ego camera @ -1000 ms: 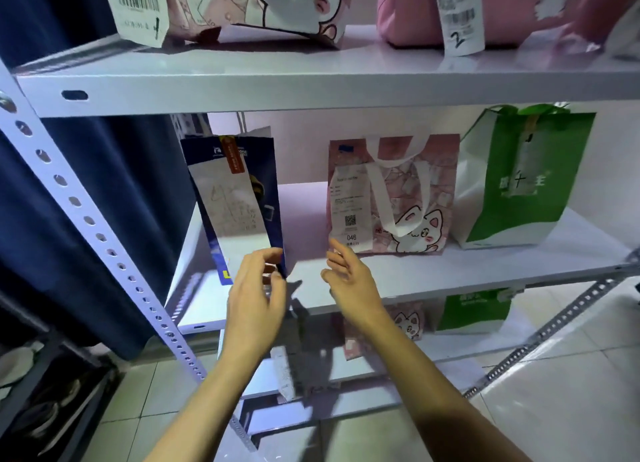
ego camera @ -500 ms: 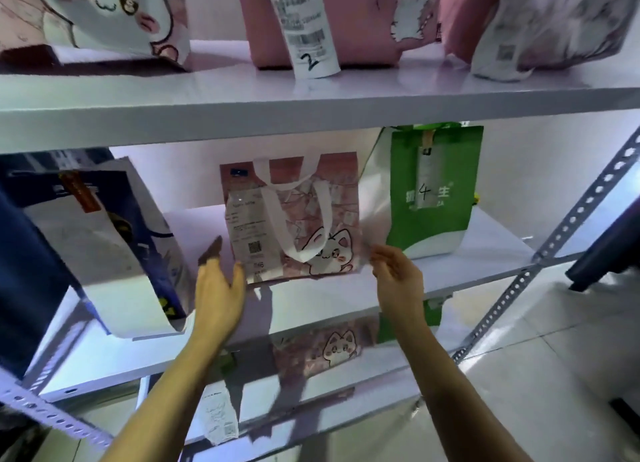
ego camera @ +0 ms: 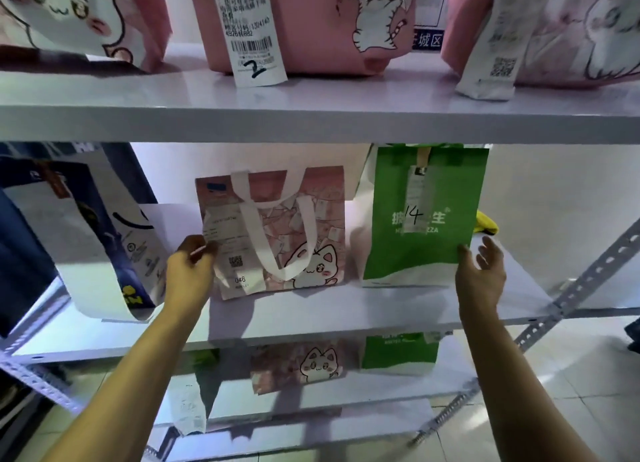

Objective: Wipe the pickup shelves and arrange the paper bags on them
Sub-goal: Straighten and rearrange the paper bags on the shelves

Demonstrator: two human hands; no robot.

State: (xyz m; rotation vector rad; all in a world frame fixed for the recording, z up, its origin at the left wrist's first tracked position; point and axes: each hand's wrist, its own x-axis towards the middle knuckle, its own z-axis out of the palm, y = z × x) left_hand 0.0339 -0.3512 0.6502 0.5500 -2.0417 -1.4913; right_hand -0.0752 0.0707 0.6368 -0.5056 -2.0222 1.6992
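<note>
On the middle shelf (ego camera: 311, 317) three paper bags stand in a row. A blue and white bag (ego camera: 86, 239) leans at the left, a pink cat bag (ego camera: 277, 233) with white handles is in the middle, and a green bag (ego camera: 426, 215) marked 14 is at the right. My left hand (ego camera: 188, 274) pinches the pink cat bag's left edge, thumb on its receipt. My right hand (ego camera: 481, 274) is spread with fingers apart at the green bag's lower right corner, where the thumb touches it.
A yellow cloth (ego camera: 486, 222) lies behind the green bag. The upper shelf (ego camera: 311, 115) carries pink bags with hanging receipts. The lower shelf (ego camera: 346, 402) holds another cat bag (ego camera: 298, 364) and a green bag (ego camera: 398, 352). A perforated metal brace (ego camera: 581, 288) runs diagonally at the right.
The view has swung to the right. My left hand went from the blue bag to the pink cat bag's left edge. My right hand moved right, to the green bag's corner.
</note>
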